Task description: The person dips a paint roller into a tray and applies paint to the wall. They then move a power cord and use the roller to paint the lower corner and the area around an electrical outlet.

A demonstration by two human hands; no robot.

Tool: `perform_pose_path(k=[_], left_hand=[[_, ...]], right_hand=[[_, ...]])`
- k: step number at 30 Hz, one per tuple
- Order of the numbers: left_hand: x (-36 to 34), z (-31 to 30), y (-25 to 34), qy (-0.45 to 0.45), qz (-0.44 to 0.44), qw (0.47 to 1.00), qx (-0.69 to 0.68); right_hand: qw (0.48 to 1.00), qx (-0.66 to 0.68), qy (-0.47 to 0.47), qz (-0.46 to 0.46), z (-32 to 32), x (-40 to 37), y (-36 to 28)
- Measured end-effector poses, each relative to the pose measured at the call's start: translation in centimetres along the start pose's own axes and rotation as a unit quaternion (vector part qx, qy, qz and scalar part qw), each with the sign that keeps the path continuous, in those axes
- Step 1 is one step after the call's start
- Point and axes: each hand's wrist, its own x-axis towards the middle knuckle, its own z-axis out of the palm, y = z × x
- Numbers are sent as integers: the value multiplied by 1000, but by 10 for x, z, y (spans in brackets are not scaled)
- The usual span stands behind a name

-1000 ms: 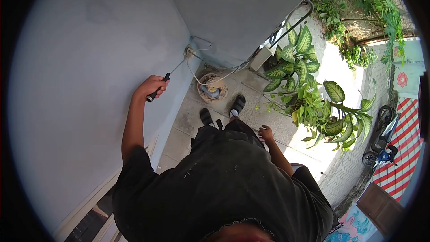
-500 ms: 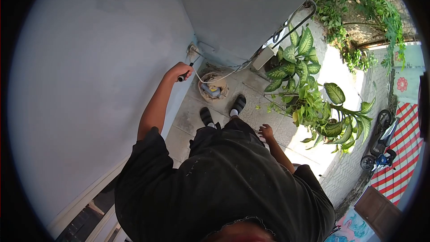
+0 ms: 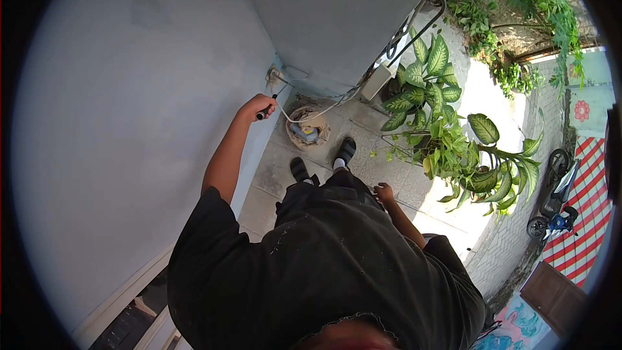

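**One Fist, One Tool at the Wall Corner**

We see two hands. The left hand (image 3: 260, 106) is clenched around one black-handled tool (image 3: 262, 115), close to the grey wall (image 3: 142, 104). The right hand (image 3: 384, 192), lower and right of that grip, has curled fingers; we cannot tell whether it holds anything. Right of the fist sit one bucket (image 3: 326, 131) and, beyond, two sandals (image 3: 346, 150). A yellow patch (image 3: 307, 131) in the bucket is too small to read.

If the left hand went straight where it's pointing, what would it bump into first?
Probably the cables by the wall corner, with the black-handled tool in the left hand likely touching first. How far off they are is hard to tell.
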Motion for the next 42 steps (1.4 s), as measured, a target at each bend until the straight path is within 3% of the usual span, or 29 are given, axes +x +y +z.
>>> perform_pose_path(k=[2,5,10,14,19,22,26,27,28,29,31,35,42], left_hand=[[43,22,-8,-4,6,1000,-16],[54,42,-8,-8,35,999,-12],[-59,20,23,-9,-9,999,-32],[-177,-12,37,-38,31,998,26],[-225,5,15,-2,37,997,70],[-205,33,-24,-30,50,998,-31],[-176,79,-71,-104,34,968,-225],[-168,92,-78,-101,23,962,-251],[-161,101,-86,-103,22,968,-229],[-156,109,-93,-105,20,972,-207],[-145,118,-101,-115,20,964,-237],[-133,128,-94,-185,43,944,-268],[-121,129,-71,-320,78,911,-249]], right_hand=[[1000,9,5,-6,-2,-2,-10],[999,19,12,-37,-8,-3,-23],[996,56,1,-67,1,-16,-50],[994,63,-22,-87,25,-28,-76],[978,36,-118,-169,57,-51,-129],[951,-23,-192,-243,79,-98,-174],[924,-5,-277,-265,110,-204,-233],[868,-115,-217,-432,116,-227,-241],[772,-220,-148,-577,122,-246,-245],[773,-220,-148,-576,127,-259,-247],[631,-341,-114,-688,134,-278,-255],[599,-301,-2,-742,148,-263,-255],[576,-302,41,-758,148,-255,-282]])
